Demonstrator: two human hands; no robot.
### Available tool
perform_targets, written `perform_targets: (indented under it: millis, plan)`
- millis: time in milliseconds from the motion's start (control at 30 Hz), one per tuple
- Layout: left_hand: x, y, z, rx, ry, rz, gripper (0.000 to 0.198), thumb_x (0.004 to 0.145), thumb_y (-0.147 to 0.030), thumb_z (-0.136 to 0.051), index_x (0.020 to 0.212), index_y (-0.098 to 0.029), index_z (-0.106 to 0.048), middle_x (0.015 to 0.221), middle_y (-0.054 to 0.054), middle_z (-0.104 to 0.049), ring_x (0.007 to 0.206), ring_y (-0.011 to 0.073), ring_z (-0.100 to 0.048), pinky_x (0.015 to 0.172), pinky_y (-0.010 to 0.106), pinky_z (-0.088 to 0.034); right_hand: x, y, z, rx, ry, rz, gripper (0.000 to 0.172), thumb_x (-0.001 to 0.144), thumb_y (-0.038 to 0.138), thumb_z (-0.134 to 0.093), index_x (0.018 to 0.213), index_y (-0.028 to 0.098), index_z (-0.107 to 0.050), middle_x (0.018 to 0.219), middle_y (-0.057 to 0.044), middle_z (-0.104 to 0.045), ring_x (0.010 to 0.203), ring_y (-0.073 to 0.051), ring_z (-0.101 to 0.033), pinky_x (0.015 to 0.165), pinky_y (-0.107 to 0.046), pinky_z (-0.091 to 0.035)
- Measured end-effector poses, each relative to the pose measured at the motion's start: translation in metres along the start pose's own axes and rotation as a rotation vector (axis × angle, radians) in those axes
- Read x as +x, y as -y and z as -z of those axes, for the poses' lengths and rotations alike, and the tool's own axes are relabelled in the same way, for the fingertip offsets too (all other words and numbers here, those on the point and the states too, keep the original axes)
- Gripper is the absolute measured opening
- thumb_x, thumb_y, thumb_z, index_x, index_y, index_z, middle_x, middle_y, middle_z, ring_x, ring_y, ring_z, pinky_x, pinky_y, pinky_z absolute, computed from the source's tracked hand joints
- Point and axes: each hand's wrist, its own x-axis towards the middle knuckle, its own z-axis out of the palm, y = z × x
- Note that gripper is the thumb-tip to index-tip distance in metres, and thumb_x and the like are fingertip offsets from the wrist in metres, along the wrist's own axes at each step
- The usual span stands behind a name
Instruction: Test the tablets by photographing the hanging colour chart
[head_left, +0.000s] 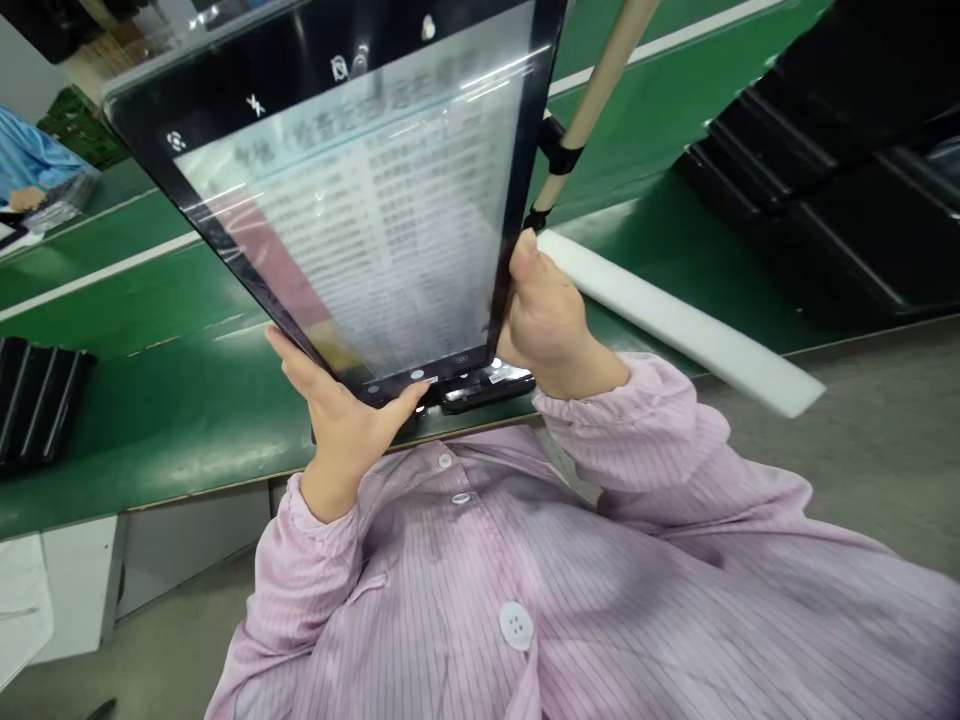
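In the head view, the person held a large, black-framed screen panel (360,230) up off the green table (187,420), tilted, its lit face turned toward the wearer. Blurred rows of text filled most of the display, a reddish patch and a yellowish one ran down its left side, and small white icons marked the dark border along the top.

The left hand (345,420) gripped the lower left corner, fingers stretched along the side edge and thumb at the bottom border. The right hand (551,315) was closed on the lower right edge, its thumb pointing up along the frame; its other fingers were mostly hidden.

Below the panel, a small dark object (487,387) lay near the table's front edge. Beside the right hand, a white bar (682,320) slanted across the table, its near end sticking out past the edge. A beige pole (600,90) with black joints rose behind. Black pieces sat at the right (832,200) and more at the left (45,400). Pink striped sleeves (630,430) covered both forearms.
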Motion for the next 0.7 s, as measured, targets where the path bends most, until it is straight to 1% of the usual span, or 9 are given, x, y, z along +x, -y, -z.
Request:
perform_targets:
  millis: [67,100,167,267,333,433,500,600,700]
  plan:
    - [0.000,0.000,-0.001,0.027,-0.008,0.001,0.146,0.065,-0.057,-0.087,0.157,-0.024,0.020,0.167,0.018,0.024,0.154,0.0372,0.023,0.126,0.057,0.002,0.000,0.001,-0.001,0.047,0.019,0.013,0.047,0.106,0.054,-0.027,0.118,0.028,-0.064,0.127,0.005,-0.070,0.134,-0.018,-0.057,0.103,-0.033,-0.057]
    - [0.000,0.000,-0.001,0.039,-0.011,0.003,0.146,0.065,-0.056,-0.087,0.157,-0.023,0.021,0.167,0.018,0.025,0.154,0.0367,0.024,0.126,0.056,0.002,0.000,0.001,-0.001,0.056,0.018,0.019,0.047,0.107,0.053,-0.027,0.117,0.028,-0.065,0.128,0.006,-0.070,0.132,-0.017,-0.058,0.102,-0.030,-0.057]
    - [0.000,-0.001,-0.002,0.055,-0.013,0.018,0.148,0.064,-0.054,-0.088,0.156,-0.023,0.023,0.167,0.018,0.026,0.154,0.0363,0.024,0.126,0.056,0.003,0.000,0.001,-0.001,0.027,-0.003,0.013,0.049,0.106,0.056,-0.026,0.118,0.030,-0.065,0.130,0.007,-0.068,0.132,-0.018,-0.058,0.101,-0.032,-0.058]
    - [0.001,-0.003,-0.004,0.063,-0.003,0.059,0.151,0.062,-0.053,-0.089,0.156,-0.023,0.025,0.167,0.018,0.027,0.153,0.0365,0.025,0.126,0.056,0.003,-0.001,-0.002,0.001,-0.117,-0.038,-0.066,0.058,0.103,0.066,-0.021,0.125,0.034,-0.063,0.135,0.007,-0.066,0.136,-0.024,-0.054,0.100,-0.039,-0.058]
    - [0.000,-0.003,-0.005,0.061,0.006,0.070,0.152,0.061,-0.053,-0.090,0.156,-0.022,0.025,0.166,0.018,0.028,0.153,0.0369,0.025,0.126,0.056,0.003,-0.001,-0.004,0.002,-0.174,-0.034,-0.078,0.061,0.101,0.070,-0.018,0.130,0.036,-0.061,0.140,0.007,-0.063,0.139,-0.026,-0.051,0.102,-0.041,-0.057]
    - [-0.002,-0.002,-0.006,0.064,0.018,0.068,0.152,0.061,-0.053,-0.090,0.155,-0.021,0.025,0.166,0.019,0.028,0.153,0.0372,0.025,0.125,0.056,0.004,-0.002,-0.006,0.004,-0.170,0.000,-0.034,0.063,0.102,0.070,-0.016,0.136,0.035,-0.056,0.147,0.006,-0.057,0.143,-0.026,-0.045,0.106,-0.042,-0.055]
    - [-0.003,-0.001,-0.006,0.073,0.031,0.064,0.151,0.062,-0.054,-0.089,0.155,-0.021,0.026,0.166,0.020,0.027,0.153,0.0373,0.025,0.125,0.056,0.005,-0.003,-0.004,0.004,-0.203,0.006,-0.044,0.065,0.102,0.070,-0.015,0.138,0.034,-0.056,0.149,0.006,-0.055,0.144,-0.026,-0.043,0.107,-0.041,-0.054]
    - [-0.005,-0.001,-0.005,0.082,0.040,0.058,0.150,0.064,-0.055,-0.088,0.155,-0.021,0.026,0.167,0.021,0.026,0.154,0.0371,0.022,0.124,0.057,0.007,-0.005,0.000,0.003,-0.270,-0.001,-0.072,0.067,0.102,0.070,-0.013,0.137,0.034,-0.057,0.148,0.006,-0.056,0.144,-0.025,-0.044,0.108,-0.040,-0.053]
    - [-0.005,-0.003,-0.003,0.066,0.034,0.070,0.148,0.064,-0.058,-0.087,0.156,-0.022,0.025,0.167,0.020,0.025,0.155,0.0363,0.021,0.124,0.057,0.008,-0.009,0.004,0.003,-0.240,0.018,-0.039,0.063,0.104,0.066,-0.015,0.134,0.033,-0.059,0.144,0.006,-0.059,0.143,-0.023,-0.046,0.109,-0.039,-0.051]
